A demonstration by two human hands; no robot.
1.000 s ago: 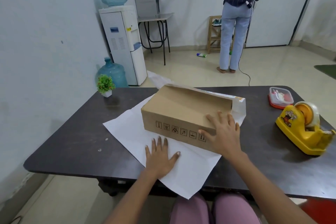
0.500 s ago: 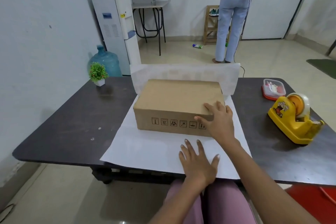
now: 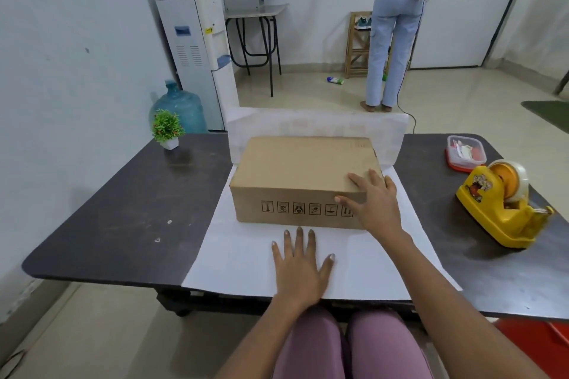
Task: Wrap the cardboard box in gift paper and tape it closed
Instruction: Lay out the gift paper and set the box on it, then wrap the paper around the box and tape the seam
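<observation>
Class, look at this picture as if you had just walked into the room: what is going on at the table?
A seated person is starting to wrap a brown cardboard box that sits on a sheet of white gift paper spread over a dark table. The left hand lies flat on the paper in front of the box, while the right hand rests on the box's near right corner. The paper's far edge stands up behind the box. No tape is on yet; a yellow tape dispenser waits to the right.

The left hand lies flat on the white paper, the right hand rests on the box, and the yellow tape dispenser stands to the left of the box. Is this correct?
Not quite: in the head view the tape dispenser stands to the right of the box. The left hand on the paper and the right hand are as stated.
</observation>
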